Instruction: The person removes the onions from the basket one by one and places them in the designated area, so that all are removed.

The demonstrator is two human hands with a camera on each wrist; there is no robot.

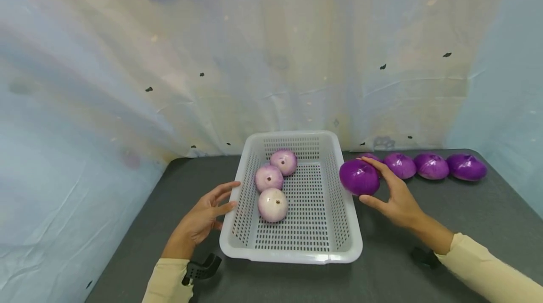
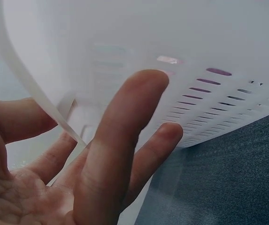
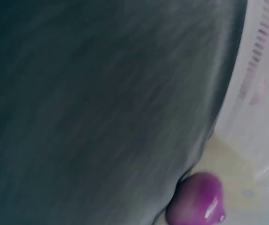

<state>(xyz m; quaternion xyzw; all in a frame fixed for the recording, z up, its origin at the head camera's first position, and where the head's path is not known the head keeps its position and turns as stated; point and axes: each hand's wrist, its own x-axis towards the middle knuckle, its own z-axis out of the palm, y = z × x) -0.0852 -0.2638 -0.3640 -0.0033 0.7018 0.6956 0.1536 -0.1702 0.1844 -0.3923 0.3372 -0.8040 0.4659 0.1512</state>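
My right hand (image 1: 396,199) grips a deep purple red onion (image 1: 359,177) above the right rim of a white perforated plastic basket (image 1: 286,257). Thumb and fingers lie around its right side. Three paler peeled onions (image 1: 272,205) rest along the basket's left side. At the left rim, my left hand (image 1: 203,218) touches the basket with fairly straight, spread fingers. Close up in the left wrist view, its fingers (image 2: 120,140) lie against the basket's outer wall (image 2: 101,28). The right wrist view is blurred and does not show the right hand.
Several more purple onions (image 1: 431,166) stand in a row at the back right of the dark table (image 1: 458,213). Behind it hangs a pale patterned cloth (image 1: 271,48), close to the basket's far edge. A black wrist strap (image 1: 202,270) sits on the left wrist.
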